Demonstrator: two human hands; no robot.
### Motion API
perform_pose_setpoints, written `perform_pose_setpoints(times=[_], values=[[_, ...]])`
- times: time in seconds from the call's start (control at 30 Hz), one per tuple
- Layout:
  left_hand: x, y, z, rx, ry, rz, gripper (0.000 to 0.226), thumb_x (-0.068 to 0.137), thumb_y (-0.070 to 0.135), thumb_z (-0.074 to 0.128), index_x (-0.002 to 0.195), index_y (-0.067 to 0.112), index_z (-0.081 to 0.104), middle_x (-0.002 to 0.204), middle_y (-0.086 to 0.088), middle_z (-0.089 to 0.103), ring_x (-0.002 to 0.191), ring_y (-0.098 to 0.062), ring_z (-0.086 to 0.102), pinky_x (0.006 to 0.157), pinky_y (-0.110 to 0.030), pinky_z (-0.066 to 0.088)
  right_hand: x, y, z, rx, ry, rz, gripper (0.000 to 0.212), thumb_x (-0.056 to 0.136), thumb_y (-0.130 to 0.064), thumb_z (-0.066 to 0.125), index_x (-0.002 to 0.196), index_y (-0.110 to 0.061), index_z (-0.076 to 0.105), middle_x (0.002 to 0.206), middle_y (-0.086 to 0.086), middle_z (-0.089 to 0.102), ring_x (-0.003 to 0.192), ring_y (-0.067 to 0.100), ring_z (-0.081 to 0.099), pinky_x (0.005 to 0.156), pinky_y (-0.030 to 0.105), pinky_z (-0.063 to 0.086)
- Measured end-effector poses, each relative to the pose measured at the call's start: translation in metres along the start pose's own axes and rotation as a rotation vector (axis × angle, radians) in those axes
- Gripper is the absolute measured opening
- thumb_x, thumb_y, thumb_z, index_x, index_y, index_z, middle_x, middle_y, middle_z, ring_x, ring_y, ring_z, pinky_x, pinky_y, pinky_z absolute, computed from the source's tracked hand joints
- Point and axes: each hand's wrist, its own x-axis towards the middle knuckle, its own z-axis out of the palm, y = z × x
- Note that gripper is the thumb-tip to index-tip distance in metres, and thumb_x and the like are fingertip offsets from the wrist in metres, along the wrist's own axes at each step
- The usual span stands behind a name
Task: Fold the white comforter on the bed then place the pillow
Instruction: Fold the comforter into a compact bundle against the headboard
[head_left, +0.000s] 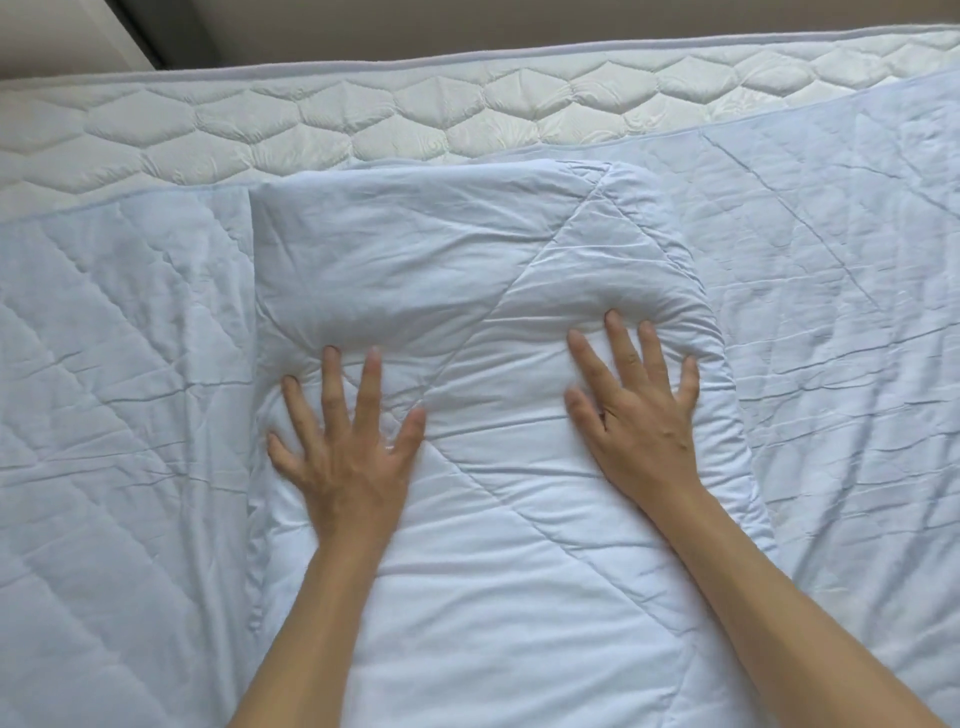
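Head view: two flat hands, left hand (345, 457) and right hand (641, 415), one comforter (498, 545).

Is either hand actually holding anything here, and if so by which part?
Nothing is held. The left hand and right hand lie flat, fingers spread, pressing on top of the folded comforter.

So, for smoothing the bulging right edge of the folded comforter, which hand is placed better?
The right hand, I think. Its straight fingers already press the folded comforter just beside that bunched, rounded edge. The left hand presses flat near the opposite edge, so it would have to cross over.
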Motion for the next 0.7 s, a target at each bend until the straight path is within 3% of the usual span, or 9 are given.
perform_pose_setpoints(times=[0.1, 0.2, 0.27, 0.33, 0.43, 0.5, 0.57, 0.63, 0.7], values=[[0.001, -0.02, -0.023, -0.251, -0.086, -0.297, 0.098, 0.079, 0.078, 0.058, 0.158, 0.045, 0.011, 0.168, -0.007, 0.019, 0.153, -0.032, 0.023, 0.109, -0.067, 0.029, -0.006, 0.031, -0.015, 0.131, -0.065, 0.193, 0.071, 0.09, -0.075, 0.037, 0.153, -0.055, 0.009, 0.169, -0.011, -0.001, 0.155, 0.024, 0.003, 0.114, 0.068, 0.014], [0.008, -0.046, -0.037, -0.54, -0.292, -0.574, 0.119, 0.051, 0.085, 0.07, 0.151, 0.054, 0.013, 0.161, 0.0, 0.035, 0.144, -0.028, 0.039, 0.115, -0.057, 0.033, -0.009, 0.063, -0.021, 0.394, -0.122, 0.358, 0.099, 0.072, -0.087, 0.046, 0.154, -0.051, 0.003, 0.169, -0.009, 0.006, 0.154, 0.02, 0.014, 0.119, 0.055, 0.024], [0.008, -0.059, -0.044, -0.666, -0.393, -0.644, 0.11, 0.049, 0.079, 0.076, 0.145, 0.044, 0.036, 0.146, 0.002, 0.052, 0.132, -0.025, 0.052, 0.112, -0.047, 0.041, -0.01, 0.08, -0.021, 0.611, -0.199, 0.466, 0.111, 0.064, -0.084, 0.059, 0.156, -0.047, 0.008, 0.166, -0.005, 0.023, 0.15, 0.016, 0.027, 0.121, 0.045, 0.027], [0.004, -0.064, -0.049, -0.75, -0.489, -0.747, 0.079, 0.059, 0.069, 0.083, 0.123, 0.029, 0.059, 0.115, 0.003, 0.067, 0.114, -0.025, 0.063, 0.099, -0.038, 0.048, -0.013, 0.094, -0.02, 0.837, -0.256, 0.525, 0.106, 0.062, -0.077, 0.072, 0.152, -0.045, 0.025, 0.154, -0.005, 0.045, 0.137, 0.015, 0.048, 0.116, 0.044, 0.037], [0.003, -0.062, -0.056, -0.818, -0.518, -0.797, 0.029, 0.079, 0.043, 0.08, 0.092, 0.022, 0.064, 0.088, 0.01, 0.064, 0.091, -0.017, 0.065, 0.079, -0.028, 0.047, -0.014, 0.107, -0.024, 1.024, -0.37, 0.562, 0.101, 0.055, -0.074, 0.081, 0.14, -0.03, 0.049, 0.132, -0.003, 0.066, 0.115, 0.008, 0.066, 0.102, 0.037, 0.05], [0.006, -0.065, -0.057, -0.854, -0.543, -0.803, 0.024, 0.081, 0.038, 0.081, 0.088, 0.021, 0.065, 0.088, 0.007, 0.067, 0.084, -0.009, 0.064, 0.072, -0.025, 0.047, -0.014, 0.104, -0.03, 1.072, -0.441, 0.57, 0.098, 0.046, -0.078, 0.082, 0.127, -0.027, 0.06, 0.121, -0.006, 0.073, 0.109, 0.007, 0.069, 0.088, 0.025, 0.055], [0.008, -0.069, -0.059, -0.887, -0.563, -0.806, 0.029, 0.078, 0.037, 0.084, 0.092, 0.016, 0.069, 0.093, 0.002, 0.072, 0.085, -0.012, 0.067, 0.072, -0.025, 0.05, -0.014, 0.097, -0.037, 1.089, -0.449, 0.592, 0.095, 0.039, -0.078, 0.084, 0.115, -0.024, 0.067, 0.105, -0.014, 0.077, 0.099, 0.005, 0.072, 0.073, 0.014, 0.055], [0.009, -0.073, -0.062, -0.902, -0.544, -0.813, 0.037, 0.074, 0.037, 0.087, 0.097, 0.012, 0.072, 0.095, -0.002, 0.075, 0.088, -0.016, 0.071, 0.076, -0.026, 0.052, -0.017, 0.094, -0.042, 1.071, -0.421, 0.657, 0.096, 0.036, -0.073, 0.087, 0.113, -0.017, 0.07, 0.099, -0.012, 0.078, 0.093, 0.006, 0.073, 0.071, 0.018, 0.056], [0.007, -0.075, -0.071, -0.929, -0.497, -0.83, 0.039, 0.072, 0.033, 0.09, 0.098, 0.008, 0.074, 0.093, -0.006, 0.077, 0.085, -0.02, 0.072, 0.073, -0.028, 0.054, -0.023, 0.09, -0.051, 1.051, -0.399, 0.688, 0.102, 0.032, -0.072, 0.089, 0.112, -0.011, 0.073, 0.101, -0.003, 0.079, 0.093, 0.012, 0.075, 0.081, 0.028, 0.056]])
